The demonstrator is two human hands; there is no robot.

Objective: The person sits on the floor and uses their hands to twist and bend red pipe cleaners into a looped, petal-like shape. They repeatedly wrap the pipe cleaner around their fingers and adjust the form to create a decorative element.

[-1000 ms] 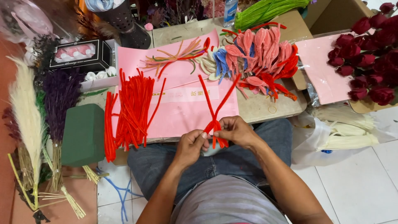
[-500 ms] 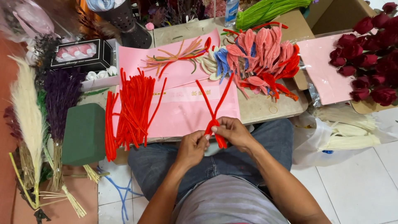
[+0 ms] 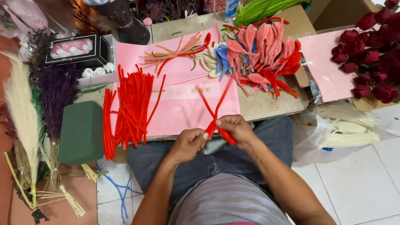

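Pinching red pipe cleaners (image 3: 214, 109) between both hands (image 3: 212, 135), apparently twisted together.

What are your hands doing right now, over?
Both hands pinching red pipe cleaners: left hand, right hand. Ends crossed above pink paper. Nothing in the way.

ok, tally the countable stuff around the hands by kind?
Hands: 2, left hand, right hand
Red pipe cleaners being twisted: 2
Pink paper sheets: 2, second one
Green foam block: 1
Black gift box: 1
Total: 8
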